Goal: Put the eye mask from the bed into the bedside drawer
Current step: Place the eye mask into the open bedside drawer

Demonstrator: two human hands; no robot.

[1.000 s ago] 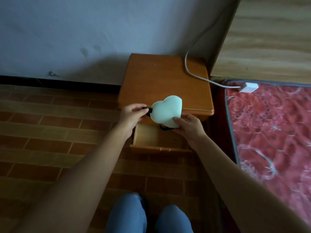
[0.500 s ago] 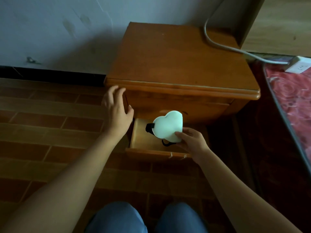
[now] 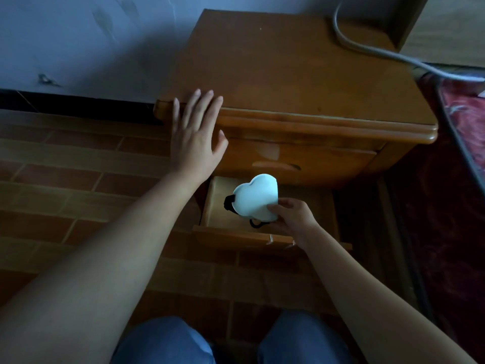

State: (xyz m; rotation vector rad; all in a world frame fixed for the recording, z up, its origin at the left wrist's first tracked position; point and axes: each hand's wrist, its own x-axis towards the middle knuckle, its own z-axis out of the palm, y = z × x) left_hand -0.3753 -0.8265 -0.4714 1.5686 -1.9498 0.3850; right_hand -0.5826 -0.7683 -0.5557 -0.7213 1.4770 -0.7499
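Observation:
The pale, folded eye mask (image 3: 256, 198) with a black strap sits inside the pulled-out lower drawer (image 3: 241, 235) of the wooden bedside cabinet (image 3: 288, 74). My right hand (image 3: 292, 218) pinches the mask's right lower edge, over the drawer's right half. My left hand (image 3: 195, 139) is spread flat, fingers apart, against the cabinet's front left corner, just under the top edge, holding nothing.
A grey cable (image 3: 380, 48) runs across the cabinet top toward the bed. The red patterned mattress (image 3: 464, 111) lies at the right edge. Brown floor tiles (image 3: 78, 179) spread to the left, a pale wall (image 3: 78, 35) stands behind, and my knees (image 3: 231, 342) show below.
My left hand let go of the mask's strap and moved up to the cabinet's left front corner. My right hand lowered the mask from above the cabinet front into the open drawer.

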